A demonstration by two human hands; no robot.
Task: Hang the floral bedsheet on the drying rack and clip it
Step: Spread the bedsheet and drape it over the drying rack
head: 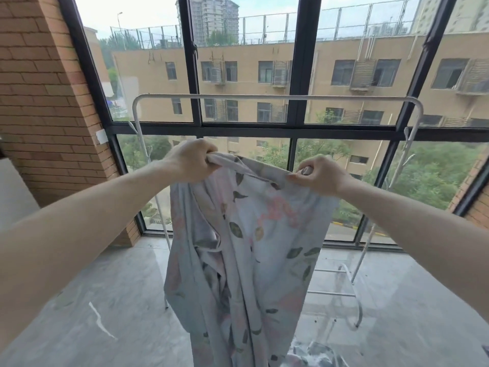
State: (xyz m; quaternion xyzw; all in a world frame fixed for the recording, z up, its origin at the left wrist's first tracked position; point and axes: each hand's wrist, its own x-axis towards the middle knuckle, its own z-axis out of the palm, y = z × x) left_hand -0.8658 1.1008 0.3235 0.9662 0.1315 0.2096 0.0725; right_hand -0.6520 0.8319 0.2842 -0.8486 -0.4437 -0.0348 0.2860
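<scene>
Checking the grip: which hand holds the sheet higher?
The left hand: it grips a bunched corner of the sheet higher, closer to the rack's top bar. The right hand pinches the edge lower.

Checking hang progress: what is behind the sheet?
Behind the sheet stands the white rack, its top bar bare, with the window beyond. The sheet covers the rack's lower middle. Both hands, left and right, grip the sheet's top edge.
</scene>
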